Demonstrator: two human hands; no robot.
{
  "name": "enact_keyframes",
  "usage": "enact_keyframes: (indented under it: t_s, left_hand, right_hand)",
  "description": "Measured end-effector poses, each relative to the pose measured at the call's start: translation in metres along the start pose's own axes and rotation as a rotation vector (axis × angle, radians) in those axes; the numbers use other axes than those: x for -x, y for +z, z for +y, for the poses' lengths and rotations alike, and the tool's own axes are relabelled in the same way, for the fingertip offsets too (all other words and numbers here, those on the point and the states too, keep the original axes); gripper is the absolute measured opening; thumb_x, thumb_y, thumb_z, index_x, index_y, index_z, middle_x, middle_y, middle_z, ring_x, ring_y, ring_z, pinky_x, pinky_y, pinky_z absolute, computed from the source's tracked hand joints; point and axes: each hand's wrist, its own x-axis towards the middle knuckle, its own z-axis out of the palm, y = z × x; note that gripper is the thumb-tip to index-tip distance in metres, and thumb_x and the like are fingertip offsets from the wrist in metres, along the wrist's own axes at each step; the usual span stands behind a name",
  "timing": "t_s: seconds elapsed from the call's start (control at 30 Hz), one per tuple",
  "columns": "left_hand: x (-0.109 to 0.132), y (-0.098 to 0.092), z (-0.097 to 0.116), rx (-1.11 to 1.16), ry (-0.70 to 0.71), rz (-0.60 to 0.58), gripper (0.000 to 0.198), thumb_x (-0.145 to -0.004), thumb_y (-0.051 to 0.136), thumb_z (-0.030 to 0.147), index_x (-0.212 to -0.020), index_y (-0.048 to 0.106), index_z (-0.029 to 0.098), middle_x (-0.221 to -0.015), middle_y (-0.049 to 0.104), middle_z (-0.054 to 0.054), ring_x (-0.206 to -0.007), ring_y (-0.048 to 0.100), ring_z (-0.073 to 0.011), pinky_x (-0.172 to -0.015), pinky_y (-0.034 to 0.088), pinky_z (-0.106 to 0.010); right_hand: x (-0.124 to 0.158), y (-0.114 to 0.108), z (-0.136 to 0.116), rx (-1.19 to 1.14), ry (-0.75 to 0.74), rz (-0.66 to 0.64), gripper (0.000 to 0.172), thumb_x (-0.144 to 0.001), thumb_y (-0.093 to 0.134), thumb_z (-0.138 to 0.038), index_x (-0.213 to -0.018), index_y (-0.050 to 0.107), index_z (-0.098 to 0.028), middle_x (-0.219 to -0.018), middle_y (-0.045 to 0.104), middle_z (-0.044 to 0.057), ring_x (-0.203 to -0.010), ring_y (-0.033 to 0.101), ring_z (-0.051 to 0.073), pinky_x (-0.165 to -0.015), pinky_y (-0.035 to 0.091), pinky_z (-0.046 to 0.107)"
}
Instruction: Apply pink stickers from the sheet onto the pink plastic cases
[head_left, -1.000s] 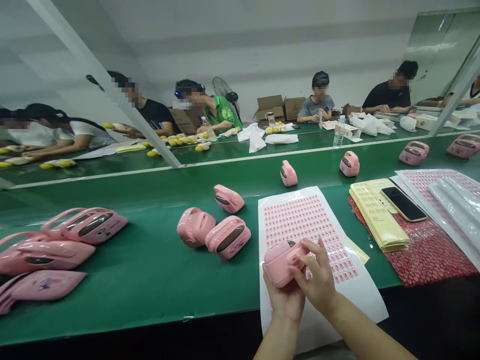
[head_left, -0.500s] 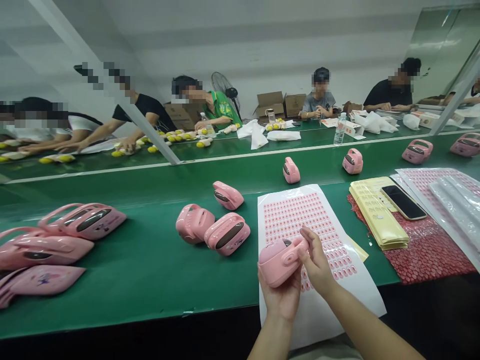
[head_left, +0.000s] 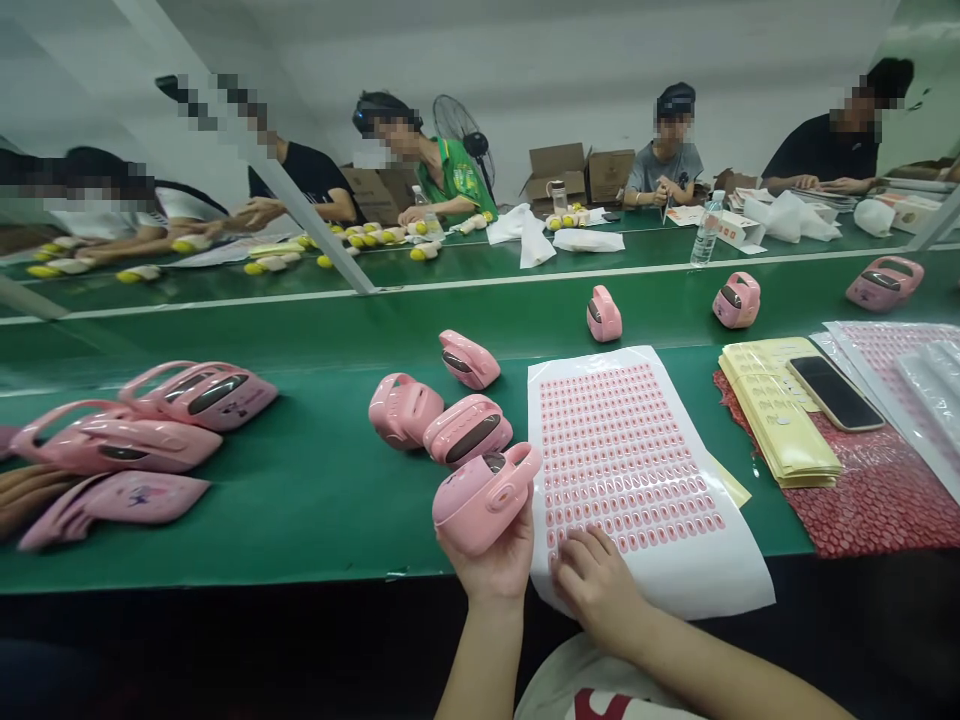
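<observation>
Person's left hand [head_left: 491, 565] closed around a rounded pink plastic gadget with a loop handle [head_left: 480, 500], held up off the green belt table [head_left: 300, 520] near its front edge. Palm cups the gadget from below, fingers wrapped behind it at 6 o'clock, loop handle pointing to 2 o'clock. The right hand [head_left: 596, 590] sits at 4 o'clock of the gadget, apart from it. It lies palm down with loose, uncurled fingers [head_left: 581, 550] whose tips touch the bottom rows of a white sticker sheet with rows of small pink ovals [head_left: 637, 460]. It grips nothing that shows; cannot tell if a sticker is under a fingertip.

Two more pink gadgets [head_left: 439, 425] lie touching each other just at 11 o'clock of the held one. A third pink gadget [head_left: 469, 358] lies beyond them at 12.

Containers: two open brown cardboard boxes [head_left: 559, 165] at the far side, 1 o'clock, contents hidden by the flaps. A clear plastic water bottle [head_left: 705, 232] stands upright at 2 o'clock, fill level too small to tell.

A stack of pale yellow sheets [head_left: 780, 430] lies at 3 o'clock of the sticker sheet with a black smartphone [head_left: 834, 392] partly on it.
</observation>
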Motion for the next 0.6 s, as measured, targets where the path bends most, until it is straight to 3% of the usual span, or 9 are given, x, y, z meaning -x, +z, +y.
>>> enact_keyframes:
  t_s: [0.27, 0.47, 0.6]
  left_hand:
    - [-0.0006, 0.0006, -0.0018, -0.007, -0.079, 0.011, 0.063, -0.070, 0.053, 0.050, -0.122, 0.040, 0.018, -0.126, 0.047, -0.011, -0.113, 0.046, -0.0213, -0.087, 0.045, -0.028]
    - [-0.0007, 0.0003, 0.0000, 0.018, -0.061, 0.020, 0.066, -0.066, 0.059, 0.044, -0.122, 0.040, 0.016, -0.122, 0.049, -0.012, -0.105, 0.052, -0.0208, -0.085, 0.047, -0.029]
    - [0.0002, 0.0000, 0.0032, -0.003, -0.019, 0.025, 0.066, -0.067, 0.057, 0.046, -0.122, 0.039, 0.016, -0.121, 0.050, -0.012, -0.107, 0.050, -0.0219, -0.085, 0.048, -0.031]
  right_hand:
    - [0.0024, 0.0077, 0.0034, 0.040, -0.115, 0.095, 0.025, -0.085, 0.040, -0.011, -0.067, 0.055, -0.020, -0.087, 0.064, 0.002, -0.082, 0.054, 0.016, -0.078, 0.039, 0.037]
    - [0.0046, 0.0063, 0.0015, 0.015, -0.092, -0.005, 0.028, -0.086, 0.030, -0.010, -0.092, 0.057, -0.016, -0.094, 0.065, 0.009, -0.089, 0.056, 0.021, -0.080, 0.040, 0.040]
    - [0.0019, 0.0059, 0.0061, 0.027, -0.088, -0.050, 0.024, -0.084, 0.040, -0.013, -0.102, 0.055, -0.016, -0.106, 0.062, 0.012, -0.100, 0.054, 0.024, -0.089, 0.037, 0.047]
